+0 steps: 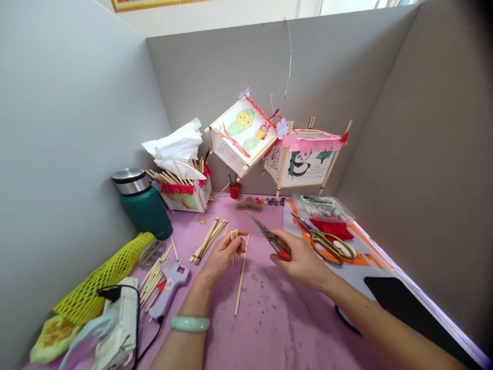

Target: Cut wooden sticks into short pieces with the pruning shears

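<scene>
The left hand (222,256) is closed, and its fingers grip a few short wooden sticks (233,247) that stand up in a small bunch. The right hand (302,257) is closed too and grips a small pair of scissors (274,240) with red handles (284,252). The blades point up and left, toward the short sticks, and they are near them but not touching. A long wooden stick (242,273) is just beside the left hand. A green bangle (190,323) sits on the left wrist.

Both hands are over a pink table (269,324) with small paint spots on it. Left of the hands lies a tied bunch of sticks (208,241). Past it are a hot glue gun (171,285) and a pile of sticks (153,278). A yellow net (103,277) is at the lower left, and a green flask (144,206) is by the left wall.

To the right, big gold scissors (325,243) lie on orange paper (364,259) beside red cloth (331,229). A clear box (322,207) is above them. Two paper lanterns (242,135) (304,160) with drawings are at the top middle, and the one on the left hangs tilted.
</scene>
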Available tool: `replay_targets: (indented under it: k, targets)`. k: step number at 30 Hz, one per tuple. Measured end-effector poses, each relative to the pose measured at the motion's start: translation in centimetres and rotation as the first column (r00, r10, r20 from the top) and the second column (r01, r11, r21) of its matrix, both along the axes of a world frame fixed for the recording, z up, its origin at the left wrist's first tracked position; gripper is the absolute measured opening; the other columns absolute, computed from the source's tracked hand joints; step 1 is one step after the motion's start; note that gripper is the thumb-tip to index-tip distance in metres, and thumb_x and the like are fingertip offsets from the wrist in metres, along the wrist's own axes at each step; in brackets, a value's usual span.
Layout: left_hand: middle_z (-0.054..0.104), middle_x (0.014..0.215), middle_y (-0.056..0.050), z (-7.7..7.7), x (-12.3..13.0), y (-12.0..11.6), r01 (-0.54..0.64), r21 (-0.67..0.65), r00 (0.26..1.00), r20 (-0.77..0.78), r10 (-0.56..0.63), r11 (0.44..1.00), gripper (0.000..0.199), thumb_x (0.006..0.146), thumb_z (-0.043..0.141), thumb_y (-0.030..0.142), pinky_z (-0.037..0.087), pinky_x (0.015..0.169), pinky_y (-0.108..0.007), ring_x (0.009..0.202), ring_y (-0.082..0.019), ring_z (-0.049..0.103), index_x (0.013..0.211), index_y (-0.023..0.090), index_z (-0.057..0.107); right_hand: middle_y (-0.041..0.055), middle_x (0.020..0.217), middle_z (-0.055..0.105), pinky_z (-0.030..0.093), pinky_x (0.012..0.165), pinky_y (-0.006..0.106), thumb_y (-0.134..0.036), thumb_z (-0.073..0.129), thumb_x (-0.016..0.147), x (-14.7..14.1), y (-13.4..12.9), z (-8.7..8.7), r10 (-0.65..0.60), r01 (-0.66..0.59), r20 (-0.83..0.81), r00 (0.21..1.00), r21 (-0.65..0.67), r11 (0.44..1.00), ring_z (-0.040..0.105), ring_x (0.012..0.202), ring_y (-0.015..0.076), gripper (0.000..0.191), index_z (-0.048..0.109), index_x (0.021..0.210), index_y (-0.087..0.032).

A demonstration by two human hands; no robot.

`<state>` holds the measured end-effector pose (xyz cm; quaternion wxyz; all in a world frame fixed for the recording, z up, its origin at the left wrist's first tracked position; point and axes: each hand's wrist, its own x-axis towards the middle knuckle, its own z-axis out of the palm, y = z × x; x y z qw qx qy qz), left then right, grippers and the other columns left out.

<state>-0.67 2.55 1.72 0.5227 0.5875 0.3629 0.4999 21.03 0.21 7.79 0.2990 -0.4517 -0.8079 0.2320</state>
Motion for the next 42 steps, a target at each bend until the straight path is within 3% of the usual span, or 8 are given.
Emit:
replay_targets:
  k: [4, 9, 22, 29, 33, 36, 38, 42]
  targets:
    - [0.055, 0.076, 0.0, 0.2, 0.0, 0.0, -0.015, -0.032, 1.0, -0.022, 0.014, 0.999, 0.031, 0.086, 0.054, 0.04, 0.039, 0.069, -0.026, 0.072, -0.013, 0.051, 0.105, 0.017, 0.056, -0.0016, 0.078, 0.046, 0.037, 0.062, 0.025, -0.024, 0.059, 0.076, 0.0, -0.9, -2.5, 0.01, -0.084, -0.33, 0.944, -0.209, 0.974, 0.044, 0.066, 0.0121, 0.039, 0.05, 0.114, -0.019]
    - [0.055, 0.076, 0.0, 0.4, 0.0, -0.2, -0.034, -0.018, 0.997, -0.074, 0.032, 0.999, 0.024, 0.086, 0.052, 0.041, 0.039, 0.071, -0.026, 0.074, -0.013, 0.051, 0.089, 0.017, 0.055, 0.0012, 0.088, 0.044, 0.037, 0.061, 0.024, -0.03, 0.063, 0.078, 0.2, -1.8, -4.9, 0.011, -0.321, -0.687, 0.726, -0.325, 0.889, 0.043, 0.071, 0.0114, 0.046, 0.046, 0.12, -0.022]
    - [0.043, 0.058, 0.006, -0.8, 0.4, 0.3, -0.216, -0.089, 0.938, -0.297, 0.181, 0.972, 0.025, 0.084, 0.046, 0.042, 0.03, 0.05, -0.023, 0.05, -0.01, 0.038, 0.086, 0.018, 0.052, 0.0027, 0.094, 0.046, 0.039, 0.067, 0.026, -0.03, 0.065, 0.079, 1.4, -1.5, -5.7, 0.033, -0.426, -0.78, 0.626, -0.306, 0.851, 0.046, 0.08, 0.0136, 0.046, 0.048, 0.121, -0.026]
    - [0.055, 0.063, 0.001, -0.1, 0.6, -0.6, -0.327, 0.072, 0.645, -0.711, 0.279, 0.942, 0.021, 0.078, 0.052, 0.037, 0.03, 0.057, -0.024, 0.062, -0.015, 0.05, 0.075, 0.018, 0.06, 0.0027, 0.095, 0.047, 0.04, 0.069, 0.026, -0.028, 0.066, 0.078, 1.5, -1.6, -5.6, 0.021, -0.437, -0.795, 0.607, -0.312, 0.844, 0.047, 0.082, 0.0138, 0.047, 0.049, 0.121, -0.026]
    - [0.061, 0.064, -0.003, 0.1, 1.1, -1.5, -0.308, 0.083, 0.382, -0.901, 0.204, 0.948, 0.024, 0.068, 0.061, 0.043, 0.027, 0.055, -0.026, 0.061, -0.017, 0.053, 0.067, 0.019, 0.061, 0.0027, 0.095, 0.047, 0.04, 0.071, 0.026, -0.028, 0.066, 0.078, 1.5, -1.6, -5.5, 0.021, -0.434, -0.785, 0.619, -0.319, 0.843, 0.047, 0.082, 0.0135, 0.047, 0.049, 0.121, -0.025]
    - [0.061, 0.064, -0.004, 0.3, 1.5, -1.9, -0.278, 0.033, 0.307, -0.944, 0.121, 0.96, 0.019, 0.065, 0.062, 0.037, 0.025, 0.054, -0.026, 0.06, -0.017, 0.052, 0.065, 0.019, 0.061, 0.0028, 0.095, 0.047, 0.041, 0.073, 0.027, -0.028, 0.066, 0.078, 1.5, -1.6, -5.4, 0.023, -0.432, -0.782, 0.623, -0.318, 0.844, 0.047, 0.083, 0.0138, 0.047, 0.048, 0.121, -0.025]
    - [0.058, 0.061, -0.003, 0.4, 1.6, -1.9, -0.278, -0.007, 0.341, -0.936, 0.092, 0.961, 0.014, 0.066, 0.059, 0.031, 0.025, 0.054, -0.026, 0.059, -0.016, 0.051, 0.063, 0.018, 0.06, 0.0029, 0.095, 0.048, 0.041, 0.073, 0.027, -0.028, 0.066, 0.078, 1.5, -1.6, -5.4, 0.025, -0.436, -0.784, 0.62, -0.318, 0.842, 0.047, 0.083, 0.0139, 0.048, 0.048, 0.122, -0.025]
    - [0.044, 0.052, 0.002, 0.9, 1.4, -1.7, -0.271, -0.116, 0.568, -0.821, 0.062, 0.956, 0.019, 0.072, 0.053, 0.028, 0.024, 0.05, -0.025, 0.051, -0.011, 0.041, 0.057, 0.017, 0.053, 0.003, 0.096, 0.048, 0.041, 0.075, 0.027, -0.028, 0.067, 0.077, 1.6, -1.6, -5.5, 0.026, -0.439, -0.782, 0.623, -0.323, 0.838, 0.047, 0.084, 0.0136, 0.049, 0.048, 0.122, -0.024]
